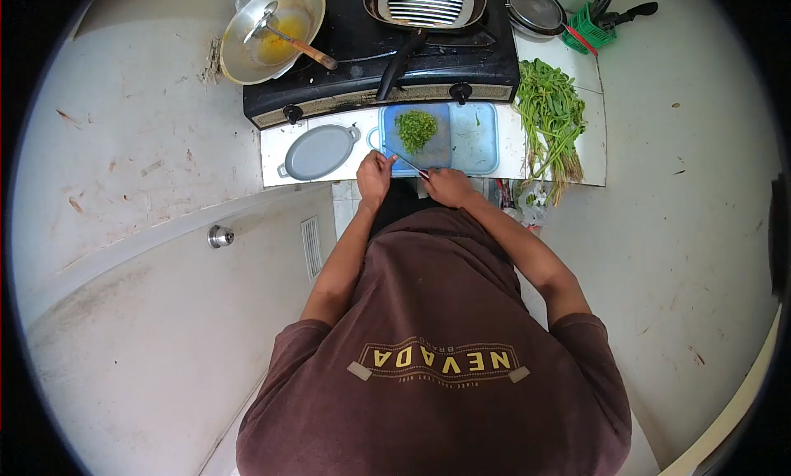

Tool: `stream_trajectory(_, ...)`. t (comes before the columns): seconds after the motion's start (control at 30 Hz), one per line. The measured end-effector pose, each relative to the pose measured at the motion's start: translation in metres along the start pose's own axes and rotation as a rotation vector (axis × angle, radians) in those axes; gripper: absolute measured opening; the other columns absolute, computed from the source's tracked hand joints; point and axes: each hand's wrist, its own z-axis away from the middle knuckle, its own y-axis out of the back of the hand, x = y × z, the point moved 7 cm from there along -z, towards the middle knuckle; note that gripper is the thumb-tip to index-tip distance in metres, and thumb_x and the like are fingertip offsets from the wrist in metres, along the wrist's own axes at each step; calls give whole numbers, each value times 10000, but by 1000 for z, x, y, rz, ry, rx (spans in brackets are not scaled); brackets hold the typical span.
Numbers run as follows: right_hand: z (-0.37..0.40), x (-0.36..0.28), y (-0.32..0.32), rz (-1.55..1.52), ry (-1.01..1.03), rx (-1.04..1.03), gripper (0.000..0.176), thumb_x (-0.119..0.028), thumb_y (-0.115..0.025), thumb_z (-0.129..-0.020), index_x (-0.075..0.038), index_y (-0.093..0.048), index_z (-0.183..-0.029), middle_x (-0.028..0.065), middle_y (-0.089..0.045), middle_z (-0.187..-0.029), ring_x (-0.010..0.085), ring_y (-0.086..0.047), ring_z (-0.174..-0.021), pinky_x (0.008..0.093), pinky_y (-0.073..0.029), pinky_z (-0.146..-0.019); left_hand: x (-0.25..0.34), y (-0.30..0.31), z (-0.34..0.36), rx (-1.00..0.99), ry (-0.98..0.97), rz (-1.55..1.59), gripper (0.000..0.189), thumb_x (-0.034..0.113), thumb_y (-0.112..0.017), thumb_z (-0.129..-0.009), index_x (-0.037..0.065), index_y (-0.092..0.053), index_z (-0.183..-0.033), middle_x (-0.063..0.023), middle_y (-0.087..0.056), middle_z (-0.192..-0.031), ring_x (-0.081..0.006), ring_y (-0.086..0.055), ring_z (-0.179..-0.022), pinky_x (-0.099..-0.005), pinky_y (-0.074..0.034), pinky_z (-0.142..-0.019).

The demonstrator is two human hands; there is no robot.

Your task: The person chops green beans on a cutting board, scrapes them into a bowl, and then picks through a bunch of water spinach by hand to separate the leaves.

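**Hands, 2.** The left hand (375, 176) and right hand (449, 185) are at the near edge of the bench (272, 159), close together but not touching. One knife (408, 163) spans the gap between them. The right hand is closed round its handle end. The left hand's fingertips meet the far end of the thin blade, but whether they pinch it cannot be told.

**Cutting boards, 2.** A darker blue board (437, 151) and a paler blue board (476, 138) lie side by side at the near edge, just beyond the knife.

**Chopped greens, 1 heap** (416, 129). On the darker board, towards its far side.

**Oval grey dish, 1** (318, 152). Just left of the boards, near the bench's left edge.

**Leafy green stalks, 1 loose bundle** (549, 118). At the right end of the bench, with the stalk ends reaching past the near edge.

**Stove, 1** (362, 39). Black, along the far edge, with 2 knobs on its front.
- 1 metal wok (301, 2) holding yellow liquid and 1 wooden-handled ladle (284, 35).
- 1 ridged grill pan (425, 2) with a dark handle.

**Round lidded pan, 1** (534, 8). At the far right corner.

**Green basket, 1** (590, 30). Beside the lidded pan, holding dark-handled utensils.

**Surface and room.** The bench is white, tiled and narrow. The surrounding walls are pale, scuffed and stained. There is 1 round metal knob (220, 236) on the panel to the left.
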Motion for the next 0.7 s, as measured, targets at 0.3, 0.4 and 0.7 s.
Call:
stream_trajectory(0.3, -4, 14, 14, -9, -49, 161, 329, -303, -558, -955, 19, -628, -948, 243, -687, -757, 438, -689, -725, 522, -559, -685, 1, 6, 4, -21, -24, 37, 244, 215, -719, -930, 3, -636, -843, -127, -605, -656, -275, -564, -571, -400, -466, -576)
stream_trajectory(0.4, 1, 14, 24, 15, -34, 187, 320, -315, -574, -946, -3, -644, -938, 228, -685, -729, 432, -688, -704, 521, -560, -673, 23, 10, 7, -22, -66, 191, 143, 142, -630, -971, 15, -661, -1030, -133, -618, -722, -271, -578, -601, -397, -478, -599)
stream_trajectory(0.7, 18, 18, 49, -68, -34, 251, 289, -349, -627, -918, -64, -677, -929, 186, -700, -767, 401, -694, -741, 520, -546, -696, 59, -11, -5, -290, -288, 96, 370, 48, -605, -875, 89, -645, -1241, -156, -583, -723, -303, -607, -646, -399, -503, -655)
